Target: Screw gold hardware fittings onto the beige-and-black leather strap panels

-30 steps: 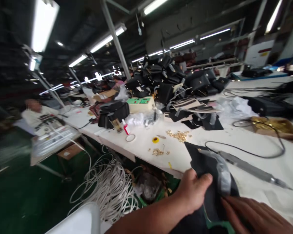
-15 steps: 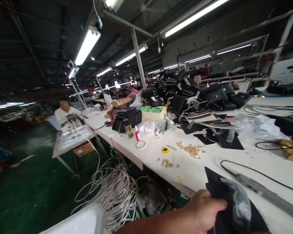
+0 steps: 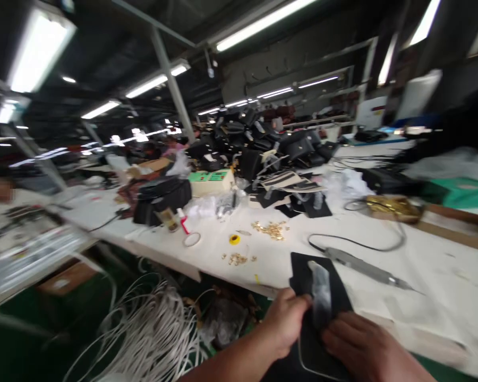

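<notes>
My left hand [image 3: 284, 321] grips the near left edge of a flat black leather piece [image 3: 302, 268] that lies at the front edge of the white table [image 3: 430, 265]. A strip of clear plastic wrap [image 3: 321, 292] runs across the piece. My right hand [image 3: 366, 347] rests on the piece's near right part, its fingers curled over it. The picture is blurred by motion.
A metal hand tool [image 3: 362, 265] with a black cord lies right of the piece. Gold fittings [image 3: 271, 229], a yellow tape roll [image 3: 234, 239], black bags [image 3: 263, 140] and a green control box [image 3: 211, 180] stand further back. White cords [image 3: 143, 334] hang below the table edge. A person [image 3: 0, 196] sits far left.
The view has swung back down and left. My right hand, out of sight half a second ago, is on the black piece again. My left hand keeps its hold.
</notes>
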`<move>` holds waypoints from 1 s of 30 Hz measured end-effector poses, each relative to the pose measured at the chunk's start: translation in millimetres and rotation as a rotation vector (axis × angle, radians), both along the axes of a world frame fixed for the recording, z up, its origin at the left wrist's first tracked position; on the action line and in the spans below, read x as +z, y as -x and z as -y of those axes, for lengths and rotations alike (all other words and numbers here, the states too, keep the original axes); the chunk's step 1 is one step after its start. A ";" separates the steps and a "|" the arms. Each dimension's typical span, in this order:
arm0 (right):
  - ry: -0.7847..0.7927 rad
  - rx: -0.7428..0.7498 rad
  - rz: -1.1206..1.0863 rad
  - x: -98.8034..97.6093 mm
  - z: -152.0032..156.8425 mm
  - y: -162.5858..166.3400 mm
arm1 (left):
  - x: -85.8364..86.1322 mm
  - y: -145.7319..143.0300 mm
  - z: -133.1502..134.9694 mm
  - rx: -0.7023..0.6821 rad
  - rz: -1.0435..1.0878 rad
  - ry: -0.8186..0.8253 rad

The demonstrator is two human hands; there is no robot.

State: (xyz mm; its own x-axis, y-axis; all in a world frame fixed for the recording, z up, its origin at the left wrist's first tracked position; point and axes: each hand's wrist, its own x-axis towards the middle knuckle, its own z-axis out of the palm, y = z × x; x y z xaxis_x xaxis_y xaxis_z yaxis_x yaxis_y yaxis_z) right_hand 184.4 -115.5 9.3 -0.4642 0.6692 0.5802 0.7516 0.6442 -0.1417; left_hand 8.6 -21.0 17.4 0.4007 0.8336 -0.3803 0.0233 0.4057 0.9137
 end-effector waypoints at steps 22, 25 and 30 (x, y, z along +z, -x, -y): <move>0.024 -0.551 -0.321 -3.9 62.4 -1.3 | 15.3 -40.5 -6.6 -0.025 -0.111 0.025; 0.020 -0.607 -0.345 -9.1 74.3 -6.2 | 11.9 -55.8 11.2 -0.109 -0.059 0.012; -0.078 -0.643 -0.483 -14.3 90.0 -22.7 | 15.6 -73.6 34.5 -0.357 0.011 -0.041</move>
State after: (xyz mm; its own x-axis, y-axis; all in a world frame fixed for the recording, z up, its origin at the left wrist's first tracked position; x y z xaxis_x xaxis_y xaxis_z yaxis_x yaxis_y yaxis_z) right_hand 207.1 -205.5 -5.0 0.3118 0.6691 0.6746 0.8458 0.1279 -0.5179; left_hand 82.1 -55.5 33.0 0.6734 0.6545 -0.3437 0.1470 0.3370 0.9299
